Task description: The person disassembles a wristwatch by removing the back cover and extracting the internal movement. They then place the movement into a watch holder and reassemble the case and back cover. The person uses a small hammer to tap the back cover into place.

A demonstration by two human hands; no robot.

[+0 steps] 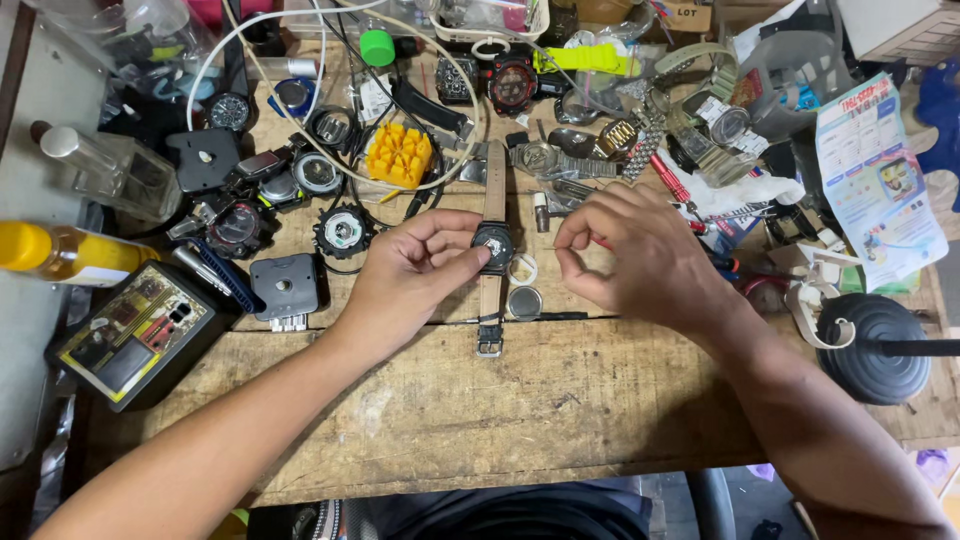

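Observation:
A wristwatch [493,246] with a dark case and a tan leather strap lies lengthwise on the wooden bench [560,400], back side up. My left hand [415,272] pinches its case between thumb and fingers. My right hand [635,255] hovers just right of the watch, thumb and forefinger pinched together; whether something tiny is held there I cannot tell. A white ring gasket [522,269] and a round metal case back [524,302] lie on the bench between my hands.
Several watches and watch parts crowd the back of the bench, with a yellow case holder [398,155], a red screwdriver [668,178] and a black block [284,287]. A tester box [135,332] and bottles sit left; a black lamp base [875,347] right.

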